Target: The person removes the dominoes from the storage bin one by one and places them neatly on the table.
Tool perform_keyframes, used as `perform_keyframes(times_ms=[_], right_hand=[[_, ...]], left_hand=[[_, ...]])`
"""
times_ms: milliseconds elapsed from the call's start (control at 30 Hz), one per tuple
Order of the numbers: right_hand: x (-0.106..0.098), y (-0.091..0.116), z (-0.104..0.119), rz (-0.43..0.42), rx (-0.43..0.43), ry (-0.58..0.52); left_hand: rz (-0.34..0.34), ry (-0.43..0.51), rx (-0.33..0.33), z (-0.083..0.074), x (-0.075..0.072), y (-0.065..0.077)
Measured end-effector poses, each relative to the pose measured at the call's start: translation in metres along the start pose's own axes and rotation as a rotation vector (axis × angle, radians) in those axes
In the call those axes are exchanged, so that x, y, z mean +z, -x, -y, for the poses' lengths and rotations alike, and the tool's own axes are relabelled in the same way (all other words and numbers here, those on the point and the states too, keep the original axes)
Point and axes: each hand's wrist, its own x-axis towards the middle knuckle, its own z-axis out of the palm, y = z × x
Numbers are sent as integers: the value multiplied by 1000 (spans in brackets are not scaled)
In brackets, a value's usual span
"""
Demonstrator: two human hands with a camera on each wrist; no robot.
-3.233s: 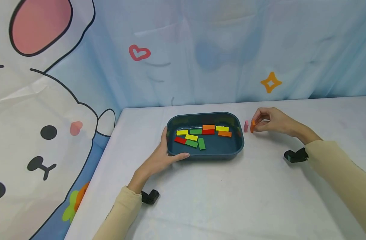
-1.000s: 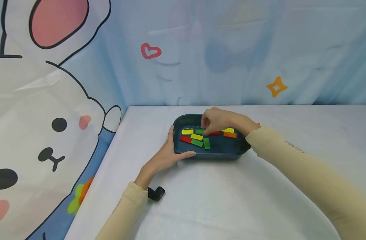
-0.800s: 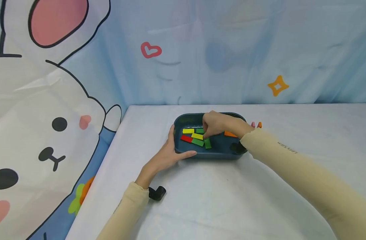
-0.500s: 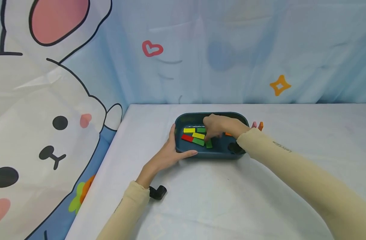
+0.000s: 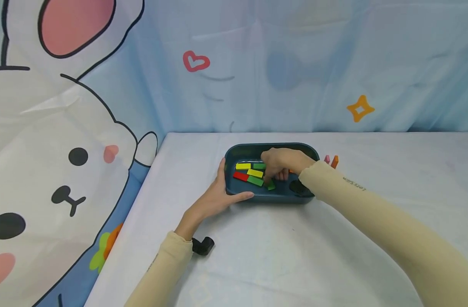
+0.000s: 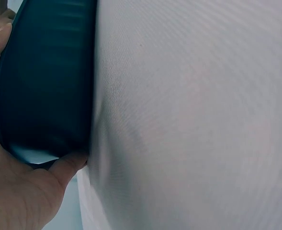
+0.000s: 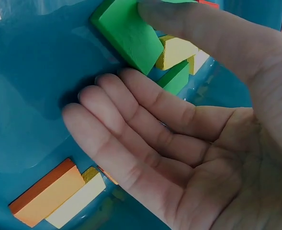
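In the head view a dark teal tray (image 5: 276,199) sits on the white table. My left hand (image 5: 211,199) holds its left end, thumb along the near wall, fingers round the end. Over the tray's middle, my right hand (image 5: 278,162) reaches in. The right wrist view shows its thumb on top of a green block (image 7: 131,36) and the index fingertip at the block's lower edge, pinching it; the block looks tilted. To its left in the tray lie yellow blocks (image 5: 243,166), a red block (image 5: 240,176) and more green ones. The hand covers part of the contents.
Just right of the tray, a pink block (image 5: 327,159) and an orange block (image 5: 335,162) stand upright on the table. An orange block (image 7: 47,194) lies in the tray near the little finger, beside a yellow one. A blue patterned curtain (image 5: 234,85) hangs behind.
My right hand has let go of the upright orange block outside, moved left into the tray, then shifted slightly nearer onto the green block. My left hand stays on the tray.
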Motion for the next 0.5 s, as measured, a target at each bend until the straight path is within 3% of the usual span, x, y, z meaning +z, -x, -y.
perform_keyframes(times_ms=[500], right_hand=[[-1,-5,1,-2,-38,26]], left_hand=[[-3,-13,-1,0,0,0]])
